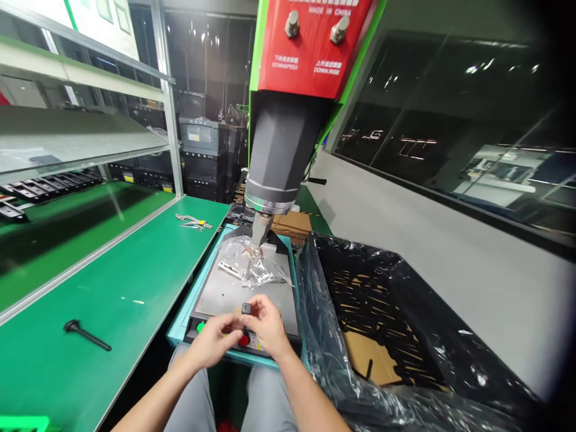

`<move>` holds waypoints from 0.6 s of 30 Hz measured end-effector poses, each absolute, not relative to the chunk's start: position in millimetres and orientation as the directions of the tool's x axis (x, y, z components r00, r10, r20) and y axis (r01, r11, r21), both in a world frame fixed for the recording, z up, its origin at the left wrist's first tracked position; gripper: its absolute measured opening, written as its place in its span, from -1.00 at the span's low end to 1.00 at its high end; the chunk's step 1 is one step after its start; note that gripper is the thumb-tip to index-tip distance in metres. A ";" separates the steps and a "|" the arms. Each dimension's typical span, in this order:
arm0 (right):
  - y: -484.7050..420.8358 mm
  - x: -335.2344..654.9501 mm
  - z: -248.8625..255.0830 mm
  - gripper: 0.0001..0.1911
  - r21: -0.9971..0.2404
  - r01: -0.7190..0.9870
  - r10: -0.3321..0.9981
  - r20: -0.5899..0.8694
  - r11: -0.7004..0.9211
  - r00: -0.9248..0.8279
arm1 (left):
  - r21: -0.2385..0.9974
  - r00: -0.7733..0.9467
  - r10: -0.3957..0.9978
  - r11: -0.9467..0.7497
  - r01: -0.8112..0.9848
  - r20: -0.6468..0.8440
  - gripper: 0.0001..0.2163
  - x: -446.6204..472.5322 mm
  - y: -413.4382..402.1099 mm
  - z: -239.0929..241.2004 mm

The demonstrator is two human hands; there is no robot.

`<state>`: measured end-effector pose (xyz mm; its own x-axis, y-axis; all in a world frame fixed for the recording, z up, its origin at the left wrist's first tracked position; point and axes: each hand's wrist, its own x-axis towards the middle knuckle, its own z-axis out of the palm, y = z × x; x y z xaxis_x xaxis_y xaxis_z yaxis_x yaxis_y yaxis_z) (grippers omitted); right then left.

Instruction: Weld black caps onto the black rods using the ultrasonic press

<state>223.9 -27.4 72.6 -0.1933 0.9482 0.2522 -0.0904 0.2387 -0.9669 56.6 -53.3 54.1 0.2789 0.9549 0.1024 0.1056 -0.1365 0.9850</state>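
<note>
My right hand (266,327) pinches a small black plastic part (246,308) whose squarish head, with a round recess, faces up. Close beside it, my left hand (215,341) has its fingers curled in, the tips near the part's lower side; what lies between them is hidden. Both hands are over the front edge of a press machine's grey metal base plate (211,294). Beyond them, the machine's metal horn (261,229) points down at a fixture wrapped in clear plastic film (265,273). A green button (200,327) and a red button (243,340) show beside my fingers.
On the right stands a bin lined with black plastic (321,306), holding many black parts and cardboard (369,357). A black bolt-like part (87,335) and pliers (193,222) lie on the green bench (135,264) at left. The red machine head (306,54) overhangs the plate.
</note>
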 end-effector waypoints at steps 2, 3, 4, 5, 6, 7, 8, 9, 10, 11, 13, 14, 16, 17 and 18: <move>-24.9 211.2 74.5 -0.71 -0.962 -0.173 0.949 0.245 0.211 -0.201 | 0.952 0.310 0.941 -0.211 0.220 0.136 -0.92 57.4 -66.3 58.4; -23.4 205.0 75.6 -0.71 -0.960 -0.192 0.948 0.243 0.204 -0.206 | 0.939 0.286 0.946 -0.231 0.256 0.154 -0.91 56.3 -69.3 58.8; -21.8 199.4 76.9 -0.71 -0.960 -0.198 0.947 0.241 0.200 -0.212 | 0.932 0.258 0.952 -0.237 0.275 0.166 -0.90 53.9 -70.0 57.9; -20.2 194.7 78.2 -0.70 -0.962 -0.196 0.948 0.234 0.192 -0.218 | 0.931 0.232 0.958 -0.231 0.282 0.167 -0.89 49.7 -68.4 55.8; -18.8 191.1 79.3 -0.67 -0.965 -0.191 0.950 0.221 0.180 -0.219 | 0.936 0.204 0.966 -0.212 0.279 0.158 -0.87 43.7 -64.7 52.9; -17.8 188.9 80.1 -0.61 -0.970 -0.183 0.956 0.201 0.163 -0.214 | 0.947 0.163 0.976 -0.184 0.265 0.144 -0.85 35.3 -58.8 49.6; -17.4 188.4 80.5 -0.53 -0.975 -0.171 0.963 0.175 0.141 -0.204 | 0.959 0.104 0.987 -0.145 0.244 0.123 -0.83 24.7 -51.0 46.2; -17.8 189.7 80.4 -0.46 -0.981 -0.156 0.970 0.149 0.119 -0.194 | 0.969 0.014 0.996 -0.091 0.229 0.090 -0.81 11.8 -41.4 43.4; -19.1 192.5 79.7 -0.43 -0.985 -0.140 0.973 0.124 0.098 -0.193 | 0.976 -0.097 0.994 -0.026 0.218 0.048 -0.79 -3.1 -30.3 41.2; -21.5 196.8 78.3 -0.42 -0.989 -0.123 0.974 0.101 0.078 -0.201 | 0.976 -0.215 0.977 0.045 0.215 0.002 -0.78 -19.5 -18.1 40.1; -28.7 208.6 73.6 -0.44 -0.995 -0.088 0.970 0.057 0.037 -0.238 | 0.951 -0.430 0.900 0.192 0.241 -0.073 -0.80 -53.8 7.8 41.1; -33.1 215.5 70.4 -0.44 -0.997 -0.072 0.965 0.034 0.016 -0.260 | 0.938 -0.487 0.868 0.243 0.248 -0.096 -0.80 -70.1 20.4 43.1; -42.3 230.0 62.8 -0.45 -0.999 -0.040 0.958 -0.013 -0.026 -0.287 | 0.911 -0.560 0.819 0.319 0.260 -0.128 -0.79 -97.4 42.5 49.6; -46.7 237.3 58.7 -0.45 -0.998 -0.028 0.957 -0.038 -0.048 -0.288 | 0.901 -0.584 0.800 0.346 0.263 -0.137 -0.78 -107.5 51.2 53.7; -51.0 244.5 54.7 -0.45 -0.997 -0.019 0.956 -0.065 -0.073 -0.287 | 0.894 -0.603 0.786 0.362 0.266 -0.139 -0.76 -115.1 57.8 58.0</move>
<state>244.5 -51.0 54.7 -0.2870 0.9557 -0.0646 -0.0194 -0.0732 -0.9971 -115.1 57.8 58.0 -0.6026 0.7859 -0.1389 0.2655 0.3616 0.8937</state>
